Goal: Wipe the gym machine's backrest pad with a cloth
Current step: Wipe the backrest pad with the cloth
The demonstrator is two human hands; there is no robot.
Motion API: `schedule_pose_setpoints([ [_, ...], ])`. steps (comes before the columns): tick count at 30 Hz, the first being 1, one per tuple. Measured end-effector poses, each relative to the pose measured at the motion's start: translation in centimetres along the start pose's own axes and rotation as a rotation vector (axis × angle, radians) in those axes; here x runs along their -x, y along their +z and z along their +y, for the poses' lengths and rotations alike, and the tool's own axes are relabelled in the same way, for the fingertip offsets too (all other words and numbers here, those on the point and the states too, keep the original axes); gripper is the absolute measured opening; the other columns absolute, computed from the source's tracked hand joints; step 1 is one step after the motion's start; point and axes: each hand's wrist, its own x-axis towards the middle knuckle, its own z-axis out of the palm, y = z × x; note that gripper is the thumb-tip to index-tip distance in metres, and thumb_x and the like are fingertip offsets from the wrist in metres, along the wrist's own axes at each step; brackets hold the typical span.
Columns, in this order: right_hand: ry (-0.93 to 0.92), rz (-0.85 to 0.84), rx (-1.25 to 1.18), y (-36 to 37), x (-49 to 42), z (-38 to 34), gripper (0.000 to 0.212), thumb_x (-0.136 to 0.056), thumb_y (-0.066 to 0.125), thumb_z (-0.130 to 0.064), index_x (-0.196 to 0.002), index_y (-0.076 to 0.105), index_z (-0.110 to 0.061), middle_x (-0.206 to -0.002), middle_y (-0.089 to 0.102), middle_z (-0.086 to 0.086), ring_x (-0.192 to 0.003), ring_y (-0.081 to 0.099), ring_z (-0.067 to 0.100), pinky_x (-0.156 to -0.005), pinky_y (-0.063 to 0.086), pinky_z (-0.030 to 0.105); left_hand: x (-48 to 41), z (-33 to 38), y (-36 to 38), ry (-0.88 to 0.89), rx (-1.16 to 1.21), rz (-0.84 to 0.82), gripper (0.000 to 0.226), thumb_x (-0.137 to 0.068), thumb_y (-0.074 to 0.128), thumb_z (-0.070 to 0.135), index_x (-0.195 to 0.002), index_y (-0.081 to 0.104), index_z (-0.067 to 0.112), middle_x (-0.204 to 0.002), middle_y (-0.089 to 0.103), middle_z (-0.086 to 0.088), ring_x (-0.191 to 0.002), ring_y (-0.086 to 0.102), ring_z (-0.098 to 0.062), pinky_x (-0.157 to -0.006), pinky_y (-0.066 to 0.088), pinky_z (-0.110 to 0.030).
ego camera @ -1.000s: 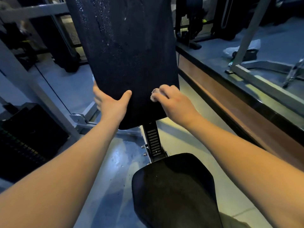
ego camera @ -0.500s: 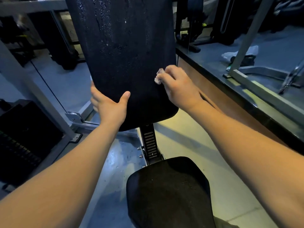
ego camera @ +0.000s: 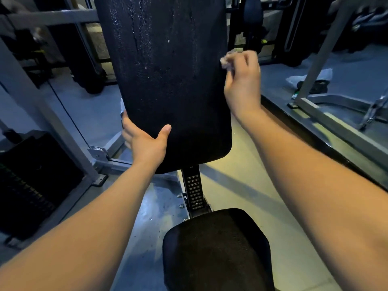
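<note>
The black backrest pad [ego camera: 168, 85] stands upright in the middle, its upper part speckled with wet droplets and streaks. My left hand [ego camera: 144, 143] grips the pad's lower left edge, thumb on the front face and fingers behind. My right hand [ego camera: 241, 80] is at the pad's right edge, about halfway up, fingers curled round a small bunched pale cloth [ego camera: 227, 60] that touches the edge.
The black seat pad [ego camera: 216, 248] sits below, joined by a notched black post [ego camera: 194, 190]. A weight stack [ego camera: 27, 185] and grey frame [ego camera: 42, 114] stand left. A raised platform with a grey frame bar [ego camera: 336, 124] runs along the right.
My right hand carried the cloth up the pad's right side, from near the bottom edge to about mid-height. My left hand kept its grip on the lower left edge.
</note>
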Motion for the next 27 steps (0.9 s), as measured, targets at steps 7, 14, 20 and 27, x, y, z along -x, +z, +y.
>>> schedule_pose_setpoints([
  [7, -0.078, -0.15, -0.048, -1.1, 5.5, 0.9, 0.021, -0.097, 0.056, -0.003, -0.114, 0.067, -0.006, -0.117, 0.058, 0.015, -0.105, 0.059, 0.033, -0.098, 0.048, 0.039, 0.3, 0.3, 0.0, -0.001, 0.0, 0.009, 0.106, -0.086, 0.077, 0.039, -0.16, 0.002, 0.03, -0.159, 0.019, -0.006, -0.147, 0.021, -0.029, -0.116, 0.027, -0.042],
  [14, -0.089, -0.063, 0.037, -0.1, 1.6, 0.2, 0.02, -0.098, 0.056, -0.005, -0.114, 0.069, -0.008, -0.108, 0.059, 0.014, -0.092, 0.056, 0.035, -0.083, 0.047, 0.041, 0.3, 0.3, 0.1, -0.012, -0.002, 0.005, 0.107, -0.085, 0.078, 0.041, -0.16, 0.002, 0.03, -0.159, 0.018, -0.007, -0.148, 0.022, -0.03, -0.119, 0.027, -0.047],
  [20, -0.028, -0.023, -0.04, 0.8, 4.4, -1.0, 0.021, -0.096, 0.058, 0.0, -0.112, 0.07, -0.006, -0.111, 0.061, 0.015, -0.094, 0.059, 0.035, -0.089, 0.043, 0.035, 0.2, 0.0, 0.2, -0.013, -0.003, 0.011, 0.107, -0.084, 0.078, 0.041, -0.159, 0.002, 0.031, -0.158, 0.019, -0.006, -0.147, 0.024, -0.03, -0.12, 0.028, -0.048],
  [27, 0.182, -0.135, -0.128, -1.4, 9.1, 0.5, 0.019, -0.099, 0.058, -0.003, -0.114, 0.069, -0.008, -0.114, 0.057, 0.01, -0.104, 0.057, 0.02, -0.096, 0.04, 0.012, 0.2, -0.1, 0.3, -0.004, -0.004, 0.017, 0.107, -0.086, 0.077, 0.041, -0.16, 0.001, 0.031, -0.16, 0.018, -0.005, -0.147, 0.022, -0.027, -0.115, 0.027, -0.041],
])
